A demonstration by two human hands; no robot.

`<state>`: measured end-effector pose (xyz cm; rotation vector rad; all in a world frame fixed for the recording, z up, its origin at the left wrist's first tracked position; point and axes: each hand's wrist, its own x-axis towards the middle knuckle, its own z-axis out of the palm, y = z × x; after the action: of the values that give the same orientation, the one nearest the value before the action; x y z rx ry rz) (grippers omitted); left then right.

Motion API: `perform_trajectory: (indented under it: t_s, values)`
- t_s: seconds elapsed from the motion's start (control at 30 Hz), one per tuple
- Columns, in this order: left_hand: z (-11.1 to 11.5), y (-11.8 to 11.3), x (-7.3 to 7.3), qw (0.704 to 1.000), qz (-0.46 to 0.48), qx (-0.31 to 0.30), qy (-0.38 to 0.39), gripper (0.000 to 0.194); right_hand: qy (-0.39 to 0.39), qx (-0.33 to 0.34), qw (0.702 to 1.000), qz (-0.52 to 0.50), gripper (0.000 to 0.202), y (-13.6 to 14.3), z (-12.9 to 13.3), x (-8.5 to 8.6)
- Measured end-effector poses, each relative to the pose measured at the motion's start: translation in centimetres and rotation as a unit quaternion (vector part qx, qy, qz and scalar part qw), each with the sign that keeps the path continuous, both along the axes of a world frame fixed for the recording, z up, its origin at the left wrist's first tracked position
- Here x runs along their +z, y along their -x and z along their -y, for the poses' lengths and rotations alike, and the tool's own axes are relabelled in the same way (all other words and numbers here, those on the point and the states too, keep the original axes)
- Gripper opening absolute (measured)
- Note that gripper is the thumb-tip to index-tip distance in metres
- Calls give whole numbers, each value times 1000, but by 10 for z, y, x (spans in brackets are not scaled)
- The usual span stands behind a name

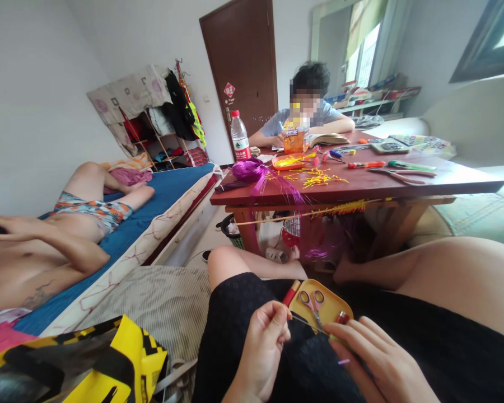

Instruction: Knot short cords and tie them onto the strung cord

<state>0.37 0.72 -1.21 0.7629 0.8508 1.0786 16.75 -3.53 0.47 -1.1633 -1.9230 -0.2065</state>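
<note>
My left hand (pixel 266 336) is closed in a pinch on one end of a thin strand (pixel 304 322), whether thread or wire I cannot tell. The strand runs across to my right hand (pixel 372 352), whose fingers are closed on it. A bit of yellow-green and a small pinkish-purple tip (pixel 343 362) show by the right fingers; what they belong to is hidden. Just beyond both hands, a yellow tray (pixel 296 307) rests on my lap with pink-handled scissors (pixel 313 305) in it. A red cylindrical piece (pixel 291 294) lies at its left edge.
Ahead stands a red-brown table (pixel 457 178) with purple strands (pixel 247 169), yellow pieces (pixel 321 178), bottles (pixel 241 140) and pliers (pixel 397 174). A person (pixel 260 134) sits behind it. Another person (pixel 79 224) lies on the left bed (pixel 168 187). A yellow-black bag (pixel 126 358) is near left.
</note>
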Motion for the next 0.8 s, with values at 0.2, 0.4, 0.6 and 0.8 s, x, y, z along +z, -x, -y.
perform_trajectory:
  t_s: [0.2,0.4,0.6,0.8]
  values:
    - [0,0,1,997,-70,14,-25,28,-23,-18,1000,6,26,1,0,1]
    - [0,3,-2,990,-128,22,-50,28,-22,-18,1000,10,29,2,1,3]
    - [0,3,-2,988,-140,20,-55,27,-21,-18,1000,2,31,4,1,4]
    - [0,4,-3,984,-161,15,-70,28,-8,-28,1000,9,34,3,0,2]
